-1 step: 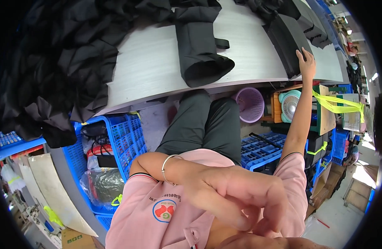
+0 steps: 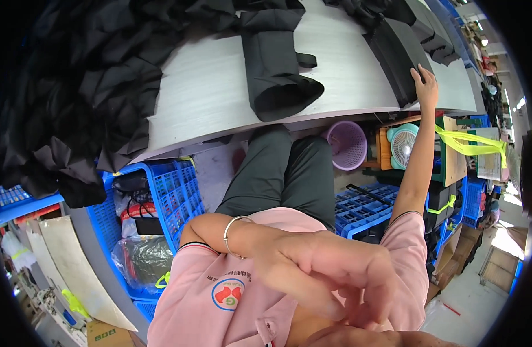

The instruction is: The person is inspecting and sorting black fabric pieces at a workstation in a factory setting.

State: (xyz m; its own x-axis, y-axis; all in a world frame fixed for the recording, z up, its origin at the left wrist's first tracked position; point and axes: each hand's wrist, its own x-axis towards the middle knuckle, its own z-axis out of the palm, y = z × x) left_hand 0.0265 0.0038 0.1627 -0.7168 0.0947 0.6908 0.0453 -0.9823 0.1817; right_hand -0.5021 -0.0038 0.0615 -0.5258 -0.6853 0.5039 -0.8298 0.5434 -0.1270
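Observation:
My left hand (image 2: 335, 269) is raised close before my chest at the bottom, a silver bangle on its wrist. Its fingers are curled in toward the thumb; whatever lies between them, if anything, is hidden. Far off at the right, my right arm is stretched out, and my right hand (image 2: 426, 88) rests with fingers apart at the edge of a long folded stack of black fabric (image 2: 400, 61). A black fabric tube or bag (image 2: 274, 69) with a small side loop lies on the pale table (image 2: 202, 81), its open mouth toward me.
Heaped black fabric (image 2: 86, 98) covers the table's left and hangs over the edge. Below stand a blue crate (image 2: 182, 199) with bagged items, a purple basket (image 2: 347, 147), a small turquoise fan (image 2: 403, 146) and another blue crate (image 2: 364, 208). Yellow-green ribbon (image 2: 468, 144) hangs at right.

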